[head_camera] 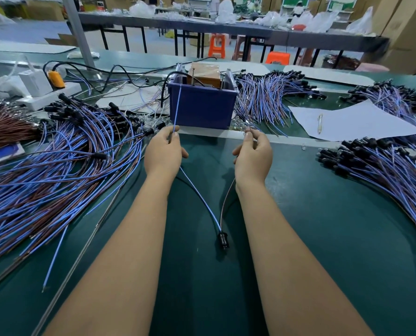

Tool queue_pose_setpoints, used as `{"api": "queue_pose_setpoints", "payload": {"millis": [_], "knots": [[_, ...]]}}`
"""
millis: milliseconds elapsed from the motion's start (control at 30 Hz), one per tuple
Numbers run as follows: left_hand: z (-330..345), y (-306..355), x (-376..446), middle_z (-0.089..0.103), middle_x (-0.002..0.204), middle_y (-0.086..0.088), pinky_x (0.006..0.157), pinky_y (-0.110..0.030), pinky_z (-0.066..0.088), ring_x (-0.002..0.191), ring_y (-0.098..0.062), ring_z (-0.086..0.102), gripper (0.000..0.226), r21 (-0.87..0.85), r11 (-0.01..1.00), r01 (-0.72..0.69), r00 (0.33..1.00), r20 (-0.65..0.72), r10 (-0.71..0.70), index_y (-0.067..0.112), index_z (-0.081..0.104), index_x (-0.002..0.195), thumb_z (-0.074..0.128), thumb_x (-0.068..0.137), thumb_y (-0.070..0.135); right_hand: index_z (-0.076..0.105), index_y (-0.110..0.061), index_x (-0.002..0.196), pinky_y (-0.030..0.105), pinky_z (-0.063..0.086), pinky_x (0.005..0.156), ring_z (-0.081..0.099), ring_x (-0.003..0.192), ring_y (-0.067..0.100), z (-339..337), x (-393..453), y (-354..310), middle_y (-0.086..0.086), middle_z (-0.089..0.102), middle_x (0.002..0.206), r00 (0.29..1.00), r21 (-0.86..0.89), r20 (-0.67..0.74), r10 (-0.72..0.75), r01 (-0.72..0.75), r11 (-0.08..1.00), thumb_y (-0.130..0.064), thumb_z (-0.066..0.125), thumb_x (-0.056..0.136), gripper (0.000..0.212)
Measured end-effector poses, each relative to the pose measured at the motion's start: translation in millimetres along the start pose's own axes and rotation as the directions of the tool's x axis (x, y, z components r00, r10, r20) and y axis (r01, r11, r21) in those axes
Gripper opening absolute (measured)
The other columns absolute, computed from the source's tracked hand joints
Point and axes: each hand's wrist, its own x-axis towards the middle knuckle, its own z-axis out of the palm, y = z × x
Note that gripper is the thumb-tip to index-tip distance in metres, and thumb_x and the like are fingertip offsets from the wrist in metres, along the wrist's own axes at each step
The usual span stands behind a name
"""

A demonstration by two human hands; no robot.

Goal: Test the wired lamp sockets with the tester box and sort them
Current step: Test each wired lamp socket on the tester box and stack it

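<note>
Sockets mid-test, plenty still waiting

Heaps of blue and brown wired lamp sockets cover the dark green worktop to the left, with further bundles behind the tester and a big fan of them on the right. Which heaps are tested I cannot tell, so the sorting looks well under way but far from over. One black lamp socket lies on the worktop between the forearms. The left hand pinches its thin blue wire in a closed grip, and the lead runs up into the blue plastic tester box. The right hand pinches the brown wire end just short of the box. By my reckoning this socket's test is not yet finished.
</note>
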Motion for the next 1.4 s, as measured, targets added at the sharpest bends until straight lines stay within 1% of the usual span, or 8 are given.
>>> {"api": "queue_pose_setpoints", "payload": {"millis": [100, 267, 533, 800, 933, 1167, 1267, 1400], "knots": [[1.7, 4.1, 4.4, 0.067, 0.059, 0.007, 0.056, -0.024, 0.039, 0.054, -0.003, 0.046, 0.031, -0.019, 0.999, 0.040, 0.999, 0.031, -0.040, 0.033, 0.056, 0.128, 0.039, 0.102, 0.031, 0.053, -0.032, 0.091, 0.030, 0.044, 0.056, 0.052, 0.055, 0.013, 0.2, -2.0, -1.1, -0.005, 0.059, 0.058, 1.000, -0.031, -0.007, 0.010, -0.010, 0.999, -0.026, 0.042, 0.102, 0.016], [12.4, 6.0, 7.6, 0.065, 0.053, 0.010, 0.053, -0.025, 0.036, 0.036, 0.000, 0.042, 0.031, -0.024, 1.000, 0.015, 1.000, 0.007, -0.015, 0.030, 0.057, 0.128, 0.040, 0.102, 0.029, 0.051, -0.038, 0.093, 0.028, 0.043, 0.054, 0.053, 0.055, 0.012, 4.0, -5.2, -5.2, -0.005, 0.061, 0.061, 1.000, -0.085, 0.008, 0.007, -0.006, 0.996, -0.030, 0.041, 0.102, 0.015], [17.7, 1.6, 10.8, 0.066, 0.057, 0.016, 0.054, -0.025, 0.036, 0.040, 0.004, 0.048, 0.031, 0.046, 0.999, -0.016, 1.000, 0.012, 0.016, 0.034, 0.056, 0.127, 0.040, 0.101, 0.033, 0.057, -0.035, 0.107, 0.037, 0.051, 0.063, 0.056, 0.058, 0.013, 6.2, -3.7, -5.7, -0.005, 0.064, 0.065, 0.998, -0.128, 0.051, 0.040, -0.034, 0.991, -0.034, 0.042, 0.101, 0.017], [16.2, 0.9, 15.4, 0.067, 0.057, 0.013, 0.053, -0.024, 0.037, 0.042, 0.000, 0.045, 0.031, -0.002, 1.000, -0.021, 0.999, 0.041, 0.021, 0.035, 0.056, 0.129, 0.042, 0.102, 0.032, 0.056, -0.041, 0.100, 0.042, 0.054, 0.067, 0.056, 0.059, 0.012, 6.4, -3.3, -4.0, -0.006, 0.062, 0.064, 0.990, -0.151, 0.136, -0.022, 0.043, 0.988, -0.031, 0.044, 0.101, 0.016], [16.4, 2.6, 19.1, 0.068, 0.057, 0.008, 0.052, -0.024, 0.037, 0.039, -0.002, 0.041, 0.031, -0.019, 0.999, -0.030, 0.998, 0.060, 0.031, 0.032, 0.057, 0.130, 0.042, 0.102, 0.030, 0.057, -0.042, 0.099, 0.046, 0.057, 0.072, 0.060, 0.066, 0.013, 7.6, -1.6, -3.3, -0.007, 0.063, 0.065, 0.986, -0.173, 0.166, -0.027, 0.056, 0.983, -0.030, 0.045, 0.100, 0.016], [12.2, 4.0, 18.4, 0.065, 0.054, 0.006, 0.041, -0.015, 0.033, 0.036, 0.000, 0.041, 0.032, -0.097, 0.994, -0.050, 0.997, -0.055, 0.045, 0.026, 0.057, 0.131, 0.042, 0.102, 0.027, 0.057, -0.042, 0.098, 0.049, 0.056, 0.076, 0.062, 0.073, 0.014, 8.0, 0.1, -1.9, -0.007, 0.064, 0.066, 0.984, -0.179, 0.179, -0.024, 0.056, 0.982, -0.030, 0.046, 0.100, 0.016], [14.7, 6.5, 18.5, 0.064, 0.054, 0.006, 0.039, -0.013, 0.032, 0.036, 0.001, 0.042, 0.033, -0.080, 0.995, -0.065, 0.996, -0.058, 0.061, 0.024, 0.057, 0.131, 0.042, 0.102, 0.026, 0.058, -0.042, 0.099, 0.049, 0.056, 0.075, 0.062, 0.072, 0.014, 7.6, -0.4, -2.1, -0.007, 0.064, 0.065, 0.983, -0.174, 0.182, -0.024, 0.056, 0.983, -0.030, 0.046, 0.100, 0.016], [20.2, 6.7, 18.5, 0.065, 0.055, 0.006, 0.047, -0.021, 0.035, 0.037, 0.001, 0.042, 0.032, -0.043, 0.997, -0.067, 0.998, -0.006, 0.067, 0.025, 0.057, 0.131, 0.042, 0.103, 0.028, 0.061, -0.037, 0.105, 0.048, 0.057, 0.074, 0.063, 0.072, 0.013, 7.6, -0.8, -2.0, -0.007, 0.064, 0.066, 0.981, -0.170, 0.190, -0.031, 0.064, 0.983, -0.031, 0.047, 0.100, 0.017]]}}
